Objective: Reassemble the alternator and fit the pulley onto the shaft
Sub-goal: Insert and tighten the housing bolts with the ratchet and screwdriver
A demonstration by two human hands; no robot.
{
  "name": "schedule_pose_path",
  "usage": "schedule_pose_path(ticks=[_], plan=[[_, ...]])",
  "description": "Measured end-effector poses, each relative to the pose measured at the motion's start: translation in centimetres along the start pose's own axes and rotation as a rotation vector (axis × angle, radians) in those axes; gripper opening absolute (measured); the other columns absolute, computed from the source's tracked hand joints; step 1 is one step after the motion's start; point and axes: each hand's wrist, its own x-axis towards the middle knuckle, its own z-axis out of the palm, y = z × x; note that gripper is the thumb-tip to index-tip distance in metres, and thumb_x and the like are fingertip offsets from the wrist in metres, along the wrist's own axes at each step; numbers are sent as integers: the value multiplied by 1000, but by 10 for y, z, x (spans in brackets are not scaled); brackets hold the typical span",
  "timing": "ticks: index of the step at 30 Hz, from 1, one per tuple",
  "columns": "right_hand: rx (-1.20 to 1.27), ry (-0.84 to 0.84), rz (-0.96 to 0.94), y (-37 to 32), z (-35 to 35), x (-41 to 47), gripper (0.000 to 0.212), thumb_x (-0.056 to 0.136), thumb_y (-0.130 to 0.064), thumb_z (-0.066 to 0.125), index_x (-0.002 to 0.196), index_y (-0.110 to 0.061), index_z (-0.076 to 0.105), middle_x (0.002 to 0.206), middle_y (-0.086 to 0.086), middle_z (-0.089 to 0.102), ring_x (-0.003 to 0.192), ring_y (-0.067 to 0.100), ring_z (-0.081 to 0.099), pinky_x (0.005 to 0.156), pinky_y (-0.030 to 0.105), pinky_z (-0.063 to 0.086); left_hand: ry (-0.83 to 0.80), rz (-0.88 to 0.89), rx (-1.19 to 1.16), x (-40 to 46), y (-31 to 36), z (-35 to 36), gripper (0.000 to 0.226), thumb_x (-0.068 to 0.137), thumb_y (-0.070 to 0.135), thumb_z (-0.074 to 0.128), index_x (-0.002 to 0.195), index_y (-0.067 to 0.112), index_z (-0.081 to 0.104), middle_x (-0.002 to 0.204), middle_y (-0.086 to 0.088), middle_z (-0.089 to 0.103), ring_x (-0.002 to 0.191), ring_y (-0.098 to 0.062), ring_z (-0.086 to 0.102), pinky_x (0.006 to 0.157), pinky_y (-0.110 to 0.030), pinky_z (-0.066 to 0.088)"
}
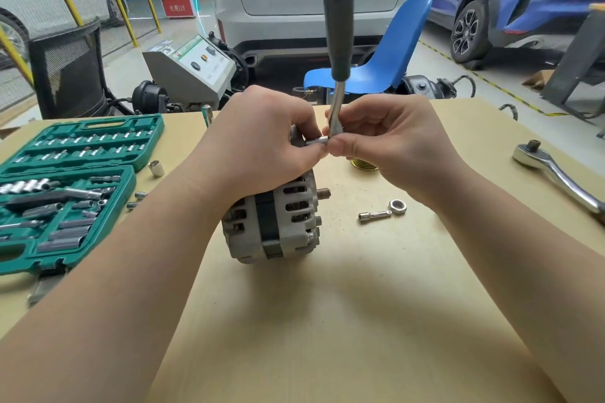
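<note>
The alternator (273, 222) lies on its side on the tan table (360, 321), its shaft (324, 194) pointing right. The left hand (258, 137) rests over the housing's top, its fingertips pinching a small socket (317, 142). The right hand (386, 137) pinches the head of a ratchet (339, 75) (handle standing upright) at that socket. The brass-coloured pulley (364, 164) sits just behind the right hand; a nut (397, 206) and an extension bar (375, 215) lie right of the shaft, a green socket case (72, 186) at left

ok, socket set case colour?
Green case, silver sockets inside. Head view, the only one, shows it at the left of the table.
</note>
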Motion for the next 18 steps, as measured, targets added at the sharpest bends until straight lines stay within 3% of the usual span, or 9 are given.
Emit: schedule_pose_path(ticks=[4, 7, 12, 15, 18], plan=[[-27, 9, 114, 1, -2, 5, 21, 88, -17, 84, 106, -8, 81, 88, 15, 80, 74, 32, 76, 62, 30, 59, 22, 20, 25, -1, 1, 0, 16, 89, 43, 79, 95, 28, 82, 78, 13, 72, 69, -8, 63, 68, -29, 53], [28, 29, 193, 5, 1, 5, 25, 89, -25, 81, 104, -4, 81, 82, 16, 77, 69, 28, 72, 60, 30, 55, 29, 11, -1, -2, 1, 0, 16, 88, 43, 81, 94, 28, 82, 77, 11, 73, 71, -10, 65, 73, -33, 57], [17, 12, 166, 6, -1, 4, 28, 85, -20, 81, 107, -4, 79, 87, 12, 79, 76, 26, 74, 67, 32, 57, 11, 4, -42, -1, -2, 0, 21, 91, 43, 79, 92, 22, 84, 77, 6, 74, 71, -14, 67, 69, -42, 59], [91, -38, 80, -1, -4, 2, 32, 75, -6, 84, 106, -5, 77, 96, 9, 80, 90, 25, 77, 81, 32, 62, 14, 9, -47, -1, -2, 0, 21, 91, 41, 81, 94, 21, 85, 78, 6, 75, 70, -14, 66, 67, -38, 57], [-39, -41, -19, -3, -5, -2, 36, 72, -3, 88, 105, -12, 78, 98, 8, 78, 92, 19, 77, 83, 28, 61, 8, 7, -26, 0, -2, 0, 21, 91, 40, 79, 97, 21, 85, 80, 7, 75, 71, -9, 65, 65, -32, 55]])
